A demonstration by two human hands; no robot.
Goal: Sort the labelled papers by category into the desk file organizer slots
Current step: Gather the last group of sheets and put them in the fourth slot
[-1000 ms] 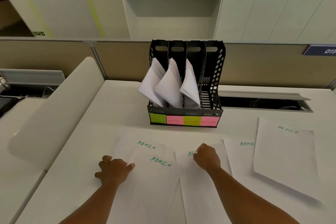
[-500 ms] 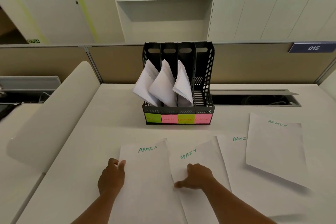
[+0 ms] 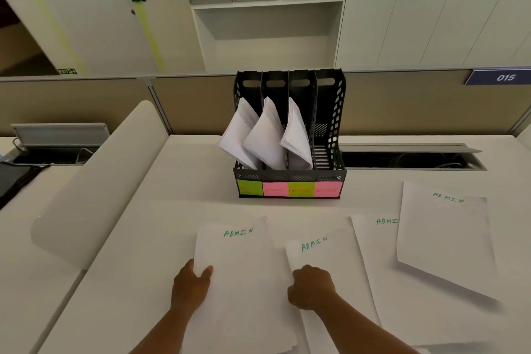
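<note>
My left hand grips the left edge of the nearest ADMIN sheet, thumb on top, fingers closed on it. My right hand is curled on the second ADMIN sheet; grip cannot be determined. Both sheets lie at the counter near edge. The file organizer stands toward the far edge, its ADMIN slot holding no papers.

The white surface carries a black file organizer toward its back. Four sheets marked ADMIN lie in front: the left sheet, a middle sheet, and two overlapping sheets at right.
</note>
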